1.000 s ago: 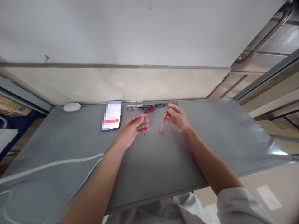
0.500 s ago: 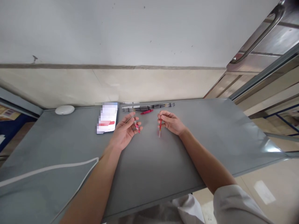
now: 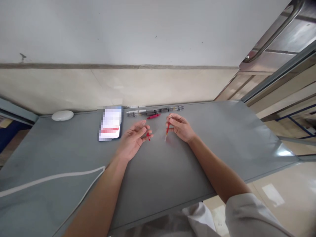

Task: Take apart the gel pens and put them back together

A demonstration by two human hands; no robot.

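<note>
Between the fingers of my left hand (image 3: 134,138) is a clear pen barrel with a red tip (image 3: 148,135), slanting down to the right. My right hand (image 3: 180,126) pinches the upper end of a red ink refill (image 3: 168,127), whose clear lower end points down over the grey table (image 3: 158,184). The two pieces are apart. Just beyond my hands lies a red pen part (image 3: 153,116). Behind it several clear and black pen parts (image 3: 142,112) and dark refills (image 3: 171,108) lie along the back edge.
A phone with a lit screen (image 3: 110,125) lies left of my left hand. A white oval object (image 3: 62,115) sits at the back left. A white cable (image 3: 51,178) crosses the left part of the table. A wall (image 3: 158,85) stands behind the table.
My left hand has turned a little, and the barrel's red tip has shifted slightly right. The refill in my right hand now tilts more, its lower end further left. The view has shifted slightly.
</note>
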